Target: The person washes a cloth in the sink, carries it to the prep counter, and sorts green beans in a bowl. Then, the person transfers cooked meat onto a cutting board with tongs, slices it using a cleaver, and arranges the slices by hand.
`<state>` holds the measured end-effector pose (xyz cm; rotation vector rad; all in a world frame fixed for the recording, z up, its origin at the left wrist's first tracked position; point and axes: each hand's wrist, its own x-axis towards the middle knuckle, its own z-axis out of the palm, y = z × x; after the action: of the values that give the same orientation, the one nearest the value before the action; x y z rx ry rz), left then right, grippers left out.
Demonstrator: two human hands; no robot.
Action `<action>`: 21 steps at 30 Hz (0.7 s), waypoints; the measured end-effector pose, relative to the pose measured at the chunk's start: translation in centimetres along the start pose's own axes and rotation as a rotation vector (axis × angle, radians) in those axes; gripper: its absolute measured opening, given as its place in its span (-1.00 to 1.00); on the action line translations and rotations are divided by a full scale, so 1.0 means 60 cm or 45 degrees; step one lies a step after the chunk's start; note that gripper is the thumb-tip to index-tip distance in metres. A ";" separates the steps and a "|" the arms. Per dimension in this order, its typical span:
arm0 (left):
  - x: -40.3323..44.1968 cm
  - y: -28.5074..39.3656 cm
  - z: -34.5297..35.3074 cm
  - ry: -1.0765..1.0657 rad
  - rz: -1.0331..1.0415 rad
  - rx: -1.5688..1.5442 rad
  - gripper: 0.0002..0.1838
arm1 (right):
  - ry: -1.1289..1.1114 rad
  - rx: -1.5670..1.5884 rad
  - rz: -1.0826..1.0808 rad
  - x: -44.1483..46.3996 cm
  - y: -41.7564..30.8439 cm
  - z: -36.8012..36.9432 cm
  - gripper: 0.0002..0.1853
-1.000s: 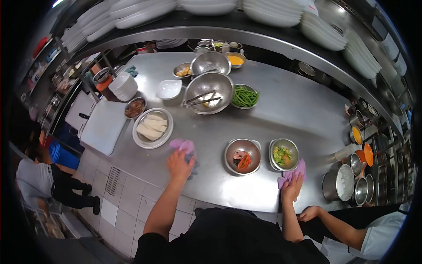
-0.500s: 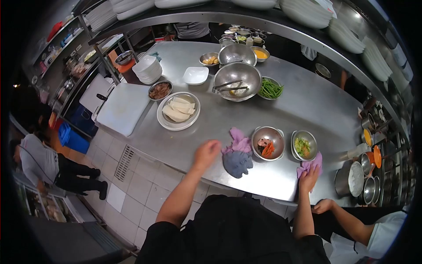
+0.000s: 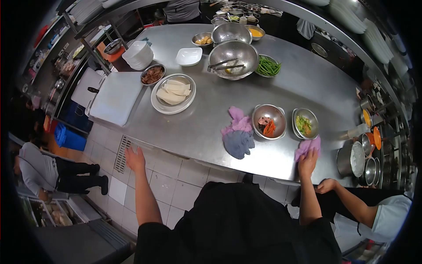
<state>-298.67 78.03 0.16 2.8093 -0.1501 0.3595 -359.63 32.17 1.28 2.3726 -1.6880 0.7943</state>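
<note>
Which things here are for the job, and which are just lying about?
Probably for the job:
- purple cloth under the right hand

Seemingly just lying about:
- grey cloth
- green beans
- stacked white dishes
- orange-yellow liquid in a bowl

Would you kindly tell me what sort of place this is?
Probably a restaurant kitchen, judging by the large stainless-steel worktable, the stack of white bowls and the green beans.

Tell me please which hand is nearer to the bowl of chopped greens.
Right. The right hand rests on a purple cloth in front of this bowl; the left hand is far left, off the table.
</note>
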 end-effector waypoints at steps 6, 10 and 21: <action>-0.247 -0.128 0.033 -0.580 0.045 -0.498 -0.70 | -0.724 0.658 -0.540 -0.095 -0.202 -0.120 -0.64; -0.279 -0.002 -0.012 -0.749 0.089 -0.853 -0.70 | -1.013 0.861 -1.143 -0.067 -0.374 -0.065 -0.64; -0.151 0.284 -0.112 -0.162 0.832 -0.754 -0.55 | -0.794 1.179 -0.949 -0.049 -0.658 0.011 -0.49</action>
<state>-311.31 64.56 8.83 2.1270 -1.0290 0.2198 -324.26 48.98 7.06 3.7763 -0.2956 0.8189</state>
